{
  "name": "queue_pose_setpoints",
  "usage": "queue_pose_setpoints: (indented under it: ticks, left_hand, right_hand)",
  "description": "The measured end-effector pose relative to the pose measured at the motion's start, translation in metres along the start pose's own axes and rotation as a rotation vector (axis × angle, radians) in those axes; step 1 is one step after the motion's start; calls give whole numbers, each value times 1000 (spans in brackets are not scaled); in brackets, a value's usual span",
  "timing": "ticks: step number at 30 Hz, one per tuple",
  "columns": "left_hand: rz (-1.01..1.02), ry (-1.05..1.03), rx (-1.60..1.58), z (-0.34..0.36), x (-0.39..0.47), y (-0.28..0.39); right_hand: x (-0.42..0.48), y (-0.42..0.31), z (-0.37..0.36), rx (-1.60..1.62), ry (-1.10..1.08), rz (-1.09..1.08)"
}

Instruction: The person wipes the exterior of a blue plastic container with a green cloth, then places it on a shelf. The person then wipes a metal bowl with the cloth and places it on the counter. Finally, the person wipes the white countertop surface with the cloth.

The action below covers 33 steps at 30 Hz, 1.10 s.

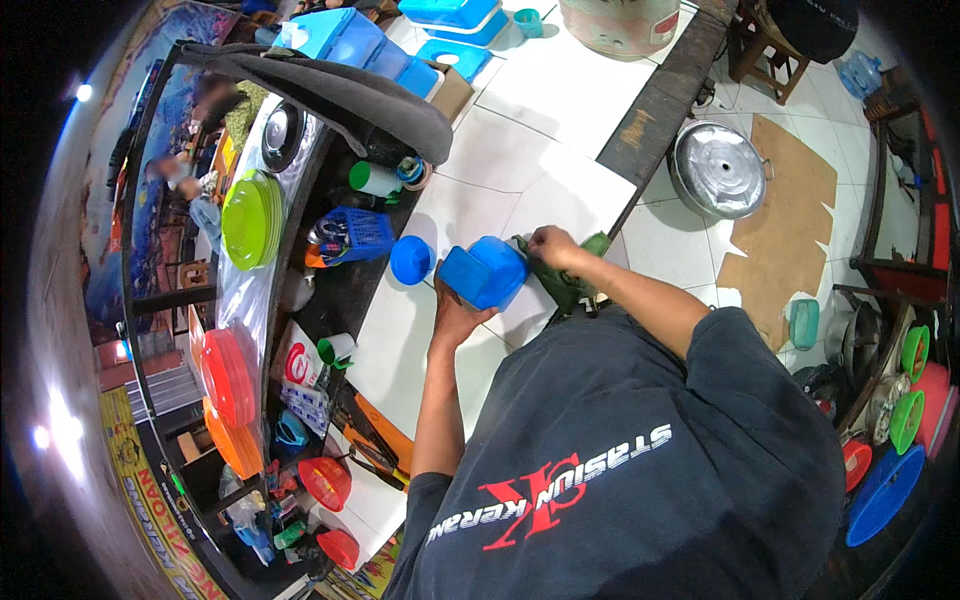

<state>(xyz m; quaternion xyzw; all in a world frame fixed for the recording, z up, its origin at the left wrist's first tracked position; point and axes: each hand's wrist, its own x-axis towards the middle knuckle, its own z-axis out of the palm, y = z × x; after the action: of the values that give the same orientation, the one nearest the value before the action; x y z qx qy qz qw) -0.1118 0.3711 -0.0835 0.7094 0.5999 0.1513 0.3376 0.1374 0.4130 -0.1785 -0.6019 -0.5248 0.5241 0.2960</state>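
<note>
My left hand (459, 316) grips a blue plastic container (506, 274) from below and its near side, tilted over the white tiled counter (480, 199). A flat, darker blue piece (464, 273) projects from the container's left side; whether it is a lid cannot be told. My right hand (553, 247) is closed on a dark green cloth (559, 279), with its fingers beside the container's right side. The cloth hangs between the container and my dark shirt. Left of the container, a round blue plastic cup (411, 260) rests on the counter.
A blue basket of utensils (358, 235) and a green-and-white cup (373, 178) stand on the dark shelf at left. Green plates (253, 219) and red plates (229, 377) are stacked beyond. A lidded metal pot (718, 169) stands right of the counter's dark edge (637, 135).
</note>
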Motion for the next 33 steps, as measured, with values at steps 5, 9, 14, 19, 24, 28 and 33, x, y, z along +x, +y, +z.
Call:
queue_pose_setpoints:
  ticks: [5, 9, 14, 19, 24, 28, 33]
  left_hand:
    - [-39, 260, -347, 28, -20, 1]
    - [-210, 341, -477, 40, -20, 30]
    - [-29, 144, -455, 18, -12, 11]
    - [67, -124, -110, -22, 8, -10]
    - [-73, 295, -406, 30, -34, -15]
    - [-190, 471, -406, 69, -23, 18]
    - [-115, 314, -355, 61, -6, -22]
  right_hand:
    - [-15, -41, -26, 524, -77, 31]
    - [-26, -74, 4, 257, -55, -276]
    - [-35, -46, 28, 6, 120, -397]
    - [-6, -10, 13, -72, -121, 8]
    - [1, -29, -30, 848, -187, 320]
    - [6, -63, -9, 483, -140, -115]
    - [-1, -68, 15, -24, -198, -236]
